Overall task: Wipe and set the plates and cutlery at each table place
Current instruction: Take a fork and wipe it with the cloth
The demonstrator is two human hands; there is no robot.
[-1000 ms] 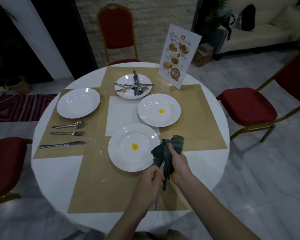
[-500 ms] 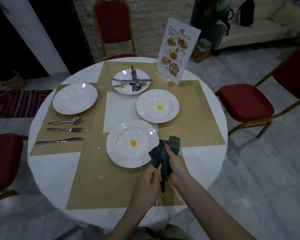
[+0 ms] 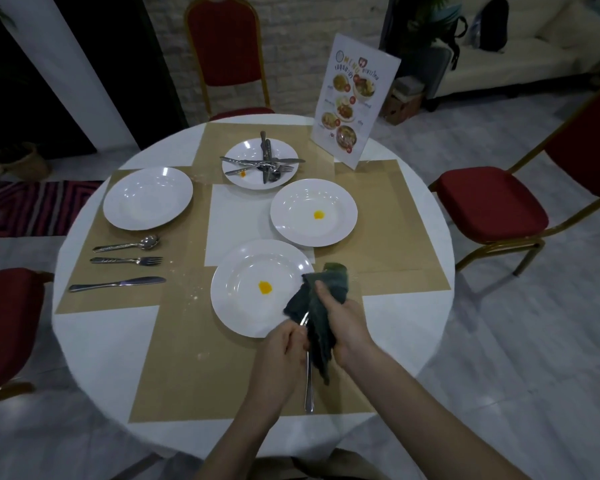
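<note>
Head view, looking down over a round table point(image 3: 94, 341) with tan mats. Left hand point(image 3: 284, 355) grips the middle of a piece of cutlery point(image 3: 308, 382), fingers curled round it; its handle points toward the near table edge, its long axis running near to far, and its working end is hidden inside the dark cloth point(image 3: 321, 306). Right hand point(image 3: 347, 323) pinches that cloth round the hidden end, thumb on top. Both hands sit just right of and partly over the near plate point(image 3: 243, 296), which carries a yellow spot, as does the right plate point(image 3: 291, 216) beyond it. Far plate point(image 3: 284, 152) holds a crossed pile of more cutlery. Left place is already laid: clean plate point(image 3: 148, 199), with spoon point(image 3: 127, 244), fork point(image 3: 125, 260) and knife point(image 3: 116, 283) lying side by side near it, each with its long axis left to right. Judged step: wiping one piece before laying it at the near place. Open mat lies to the right of the near plate and toward the near edge, so the left hand, already holding the handle, is best placed to set it down there; the near plate's rim, just beside the hands, is the edge to avoid. A menu stand point(image 3: 355, 102) rises at the far right, well apart.
</note>
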